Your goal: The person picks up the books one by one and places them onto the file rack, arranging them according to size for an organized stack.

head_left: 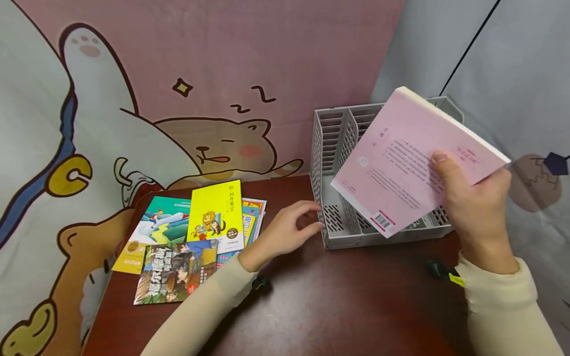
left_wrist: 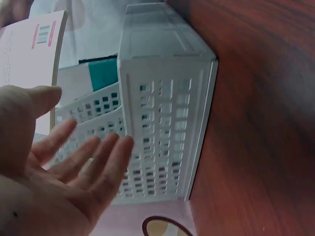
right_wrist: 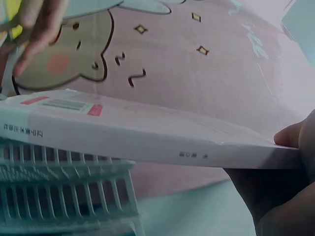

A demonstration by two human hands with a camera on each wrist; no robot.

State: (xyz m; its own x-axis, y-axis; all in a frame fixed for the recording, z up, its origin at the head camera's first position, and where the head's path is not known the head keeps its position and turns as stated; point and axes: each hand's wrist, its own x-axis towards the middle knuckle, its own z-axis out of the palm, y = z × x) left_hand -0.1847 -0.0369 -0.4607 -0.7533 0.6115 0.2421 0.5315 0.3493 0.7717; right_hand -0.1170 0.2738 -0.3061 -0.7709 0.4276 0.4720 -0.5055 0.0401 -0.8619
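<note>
The right hand (head_left: 475, 212) grasps a pink paperback book (head_left: 378, 168) by one end, its thumb pressed on the printed back cover and the fingers curled behind. The book is held up, tilted, over the light-grey slotted desk organizer (head_left: 317, 148), and it hides much of the organizer's compartments in the head view; its barcode corner points down toward the front edge. The right wrist view shows the spine side-on, with the slotted walls below it

The left hand (head_left: 282, 230) is released, its fingers spread and slightly bent beside the organizer's left side; whether the fingertips touch the plastic, I cannot tell. In the left wrist view a white-and-teal item (left_wrist: 101, 73) shows inside the organizer

On the dark red-brown table (head_left: 311, 311), to the left, lie a yellow book (head_left: 216, 215) with a lion on its cover, overlapping a green book (head_left: 165, 217) and a blue book (head_left: 250, 220), and an illustrated comic-style book (head_left: 178, 272) in front. Behind hangs a pink cartoon-animal cloth (head_left: 267, 49)
</note>
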